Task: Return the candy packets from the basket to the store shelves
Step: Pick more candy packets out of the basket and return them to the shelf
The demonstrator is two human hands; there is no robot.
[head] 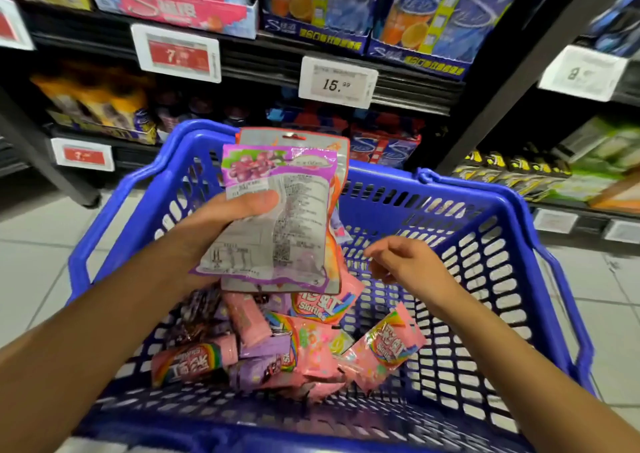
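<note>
Nearest, along the basket's near rim (242, 435): blue perforated plastic, blurred at the bottom edge. Just past that rim, heaped on the basket floor toward its left and middle: loose candy packets (277, 352), mostly pink Skittles sachets with rainbow print, some purple and dark ones mixed in toward the left wall. One pink Skittles packet (388, 347) lying apart at the right side of the heap, tilted, resting on the floor grid.

Above the heap, over the basket's middle: left hand (221, 224), thumb pressed across the front and fingers hidden behind, clasping a small stack held upright. Front of the stack: purple grape candy packet (277, 217), back label toward the camera, grape picture at its top. Behind it, edges showing above and to the right: orange-trimmed packet (294, 137) with a hang hole.

To the right, above the basket's right half: right hand (405, 262), fingers loosely curled downward, gripping nothing, well clear of the stack and of the heap below.

Beyond the basket's far rim with folded handles (194, 134): dark store shelves (398, 89) stocked with blue, orange and pink boxes, white price tag (337, 82) reading 15 on the shelf edge, red-faced price tag (176, 52) further left. Pale tiled floor (31, 244) on both sides.
</note>
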